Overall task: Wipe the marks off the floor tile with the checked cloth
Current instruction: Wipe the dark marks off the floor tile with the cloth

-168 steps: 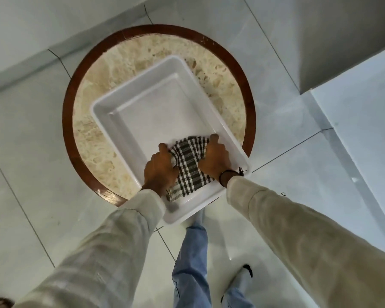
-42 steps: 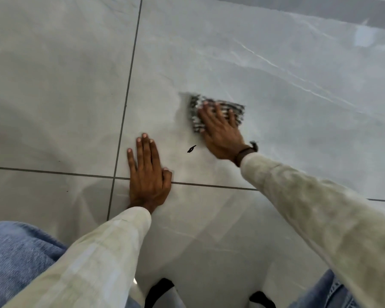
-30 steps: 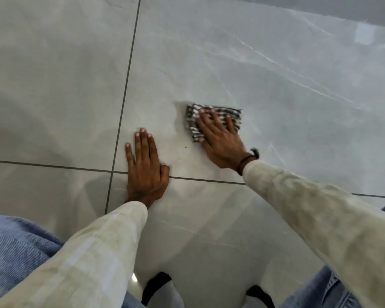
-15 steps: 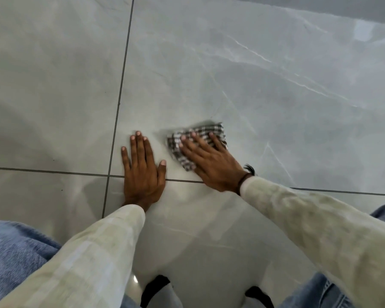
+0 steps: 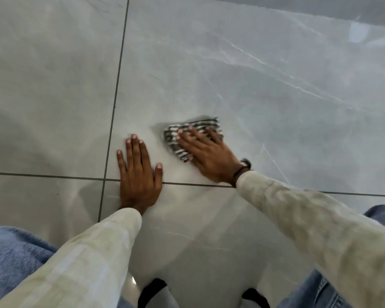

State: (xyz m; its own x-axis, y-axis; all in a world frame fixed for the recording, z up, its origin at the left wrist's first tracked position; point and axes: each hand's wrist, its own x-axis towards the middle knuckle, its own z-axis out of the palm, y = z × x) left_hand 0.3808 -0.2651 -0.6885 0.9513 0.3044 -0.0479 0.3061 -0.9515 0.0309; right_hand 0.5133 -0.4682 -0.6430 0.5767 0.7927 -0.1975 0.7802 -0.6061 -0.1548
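Observation:
The black-and-white checked cloth [image 5: 193,130] lies folded on the grey marbled floor tile [image 5: 265,90]. My right hand [image 5: 206,155] presses flat on the cloth, fingers spread, covering its near right part. My left hand [image 5: 139,174] rests flat on the floor just left of the cloth, palm down over the grout line, holding nothing. No dark mark shows on the tile around the cloth; anything under the cloth is hidden.
Dark grout lines [image 5: 118,85] split the floor into large tiles. My jeans-clad knees [image 5: 11,261] are at the lower corners and my feet [image 5: 152,292] at the bottom edge. A darker skirting strip [image 5: 320,7] runs along the top right.
My right hand has slid the cloth from farther out on the tile toward me and to the left. The small dark mark seen earlier beside the cloth is gone. My left hand stayed planted.

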